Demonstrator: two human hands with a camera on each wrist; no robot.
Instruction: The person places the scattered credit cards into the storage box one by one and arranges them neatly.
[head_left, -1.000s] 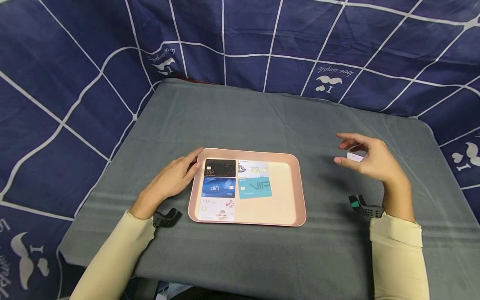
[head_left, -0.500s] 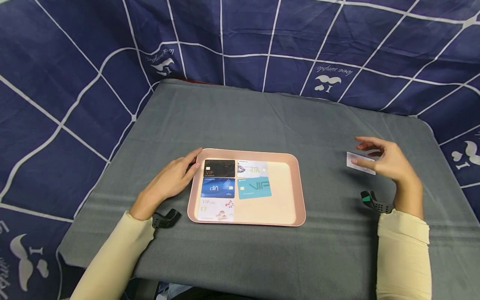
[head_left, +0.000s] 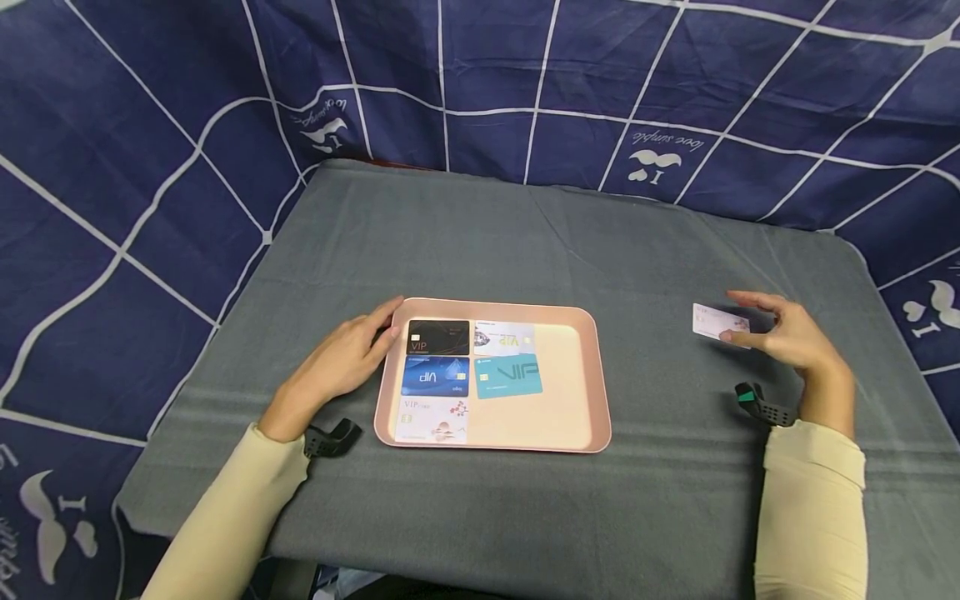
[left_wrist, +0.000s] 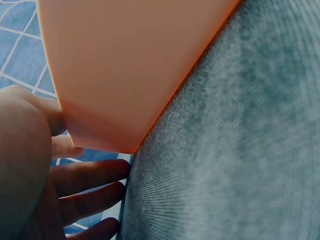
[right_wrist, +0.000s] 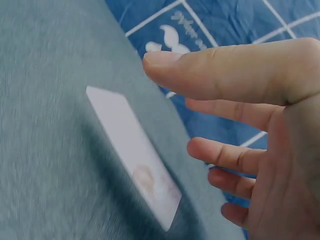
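On the grey cloth at the right lies a pale pink-and-white card. My right hand hovers at its right end, fingers apart and thumb overlapping the card in the head view. From the right wrist view, a gap separates the thumb from the card, and nothing is in the hand. My left hand rests at the far left corner of a pink tray, thumb and index finger touching its rim. Inside that tray are a black card, a blue card, a teal card and two whitish cards.
Grey cloth covers the table. Navy curtains with white lines hang behind it and along both sides. Each wrist wears a dark band, such as the left band. The table's front edge runs below the tray.
My right hand has moved to the right, uncovering more of the pale card, which stays in place. The left hand and the tray have not moved.
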